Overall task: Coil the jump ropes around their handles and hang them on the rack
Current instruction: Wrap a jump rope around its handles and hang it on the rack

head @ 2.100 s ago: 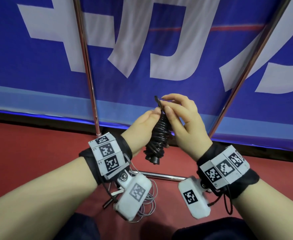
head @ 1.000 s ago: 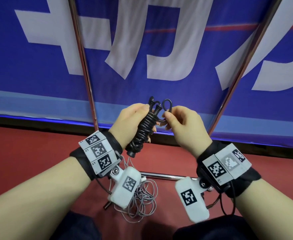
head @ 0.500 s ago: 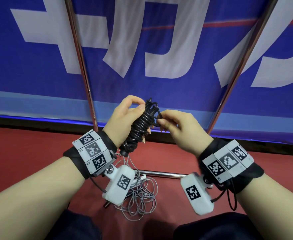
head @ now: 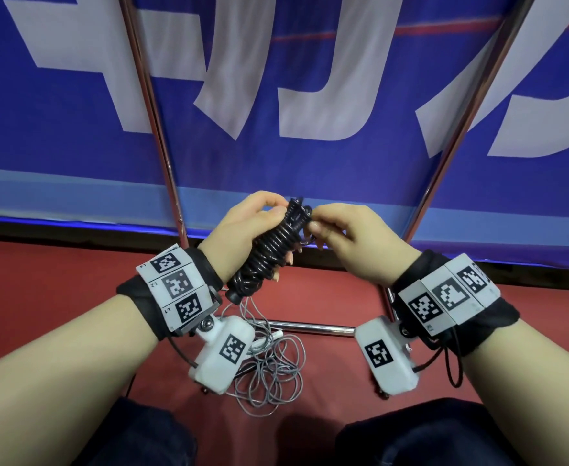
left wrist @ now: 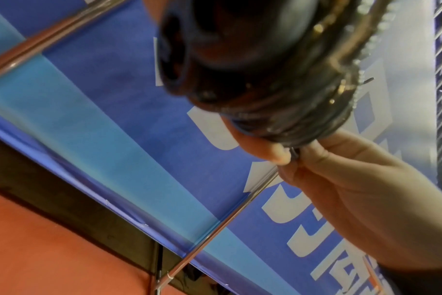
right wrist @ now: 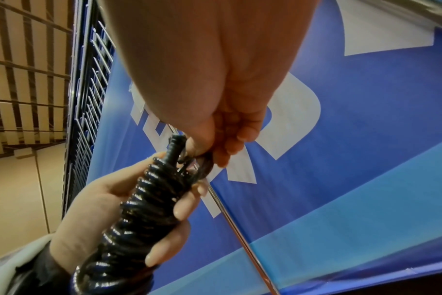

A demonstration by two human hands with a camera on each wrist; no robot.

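Two chrome rack poles, the left pole [head: 157, 129] and the right pole [head: 457, 129], are rising on either side of the raised hands, leaving a wide open gap between them in front of a blue banner [head: 276, 62] that is closing off the back. Below, a horizontal rack bar [head: 310, 327] is crossing low over the red floor [head: 41, 280], and a loose grey jump rope [head: 269, 375] is lying tangled there.
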